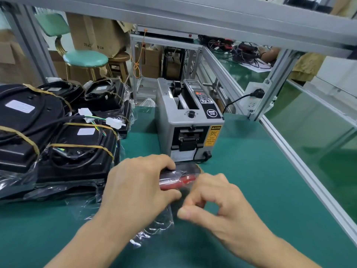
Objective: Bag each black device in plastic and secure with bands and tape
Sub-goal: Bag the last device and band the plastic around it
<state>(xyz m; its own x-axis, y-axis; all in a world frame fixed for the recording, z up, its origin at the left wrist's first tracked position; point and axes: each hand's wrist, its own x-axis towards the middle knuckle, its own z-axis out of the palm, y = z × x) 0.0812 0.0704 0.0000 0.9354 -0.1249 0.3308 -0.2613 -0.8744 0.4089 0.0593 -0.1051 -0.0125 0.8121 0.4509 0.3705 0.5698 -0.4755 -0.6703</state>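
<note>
- Green matting covers the desk [251, 180], with a grey aluminium frame along its right edge.
- Near the middle of the desk, the left hand [135, 188] grips a small black and red device [179, 179] wrapped in a clear plastic bag [154, 227].
- Just beside it, the right hand [218, 206] pinches the bag's loose plastic with curled fingers.
- A grey electric tape dispenser [190, 120] stands just behind the hands.
- Black bagged devices bound with tan rubber bands [58, 132] are stacked at the left edge.

Black-and-red device [178, 179] in clear plastic bag [154, 227], apparently flat on green mat.
</note>
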